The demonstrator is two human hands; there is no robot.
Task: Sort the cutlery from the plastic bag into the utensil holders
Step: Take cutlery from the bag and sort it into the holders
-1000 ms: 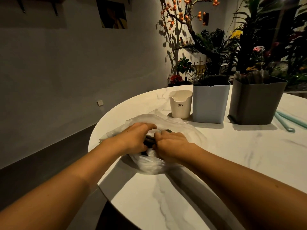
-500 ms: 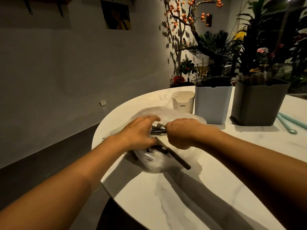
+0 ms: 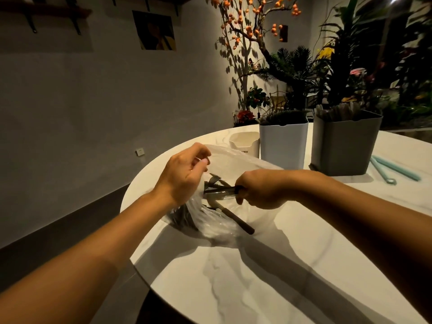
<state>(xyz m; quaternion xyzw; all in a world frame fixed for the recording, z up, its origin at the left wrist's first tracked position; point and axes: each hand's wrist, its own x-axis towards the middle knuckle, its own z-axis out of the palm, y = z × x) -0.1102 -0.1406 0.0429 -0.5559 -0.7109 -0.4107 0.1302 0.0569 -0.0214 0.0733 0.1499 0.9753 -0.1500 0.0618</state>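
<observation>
Café or restaurant dining corner: round marble-top table (image 3: 233, 288), filled cutlery holders (image 3: 343, 143), decorative persimmon branch (image 3: 247, 26), potted plants (image 3: 297, 73), wall photograph (image 3: 155, 31).

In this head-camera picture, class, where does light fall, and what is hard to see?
Head view: light falls on the marble table, where the arms cast long shadows; the wall stays dim. Dark cutlery in the plastic bag reads only as silhouettes. The wide angle curves the table's rim.

Near counter open; far edge crowded

Bare counter (image 3: 268, 284) spreads along the near edge. Toward the far edge, three utensil holders (image 3: 284, 146) stand close together, the plastic bag (image 3: 217, 220) lying just before them; mint-green sticks (image 3: 392, 169) lie toward the right edge.
</observation>
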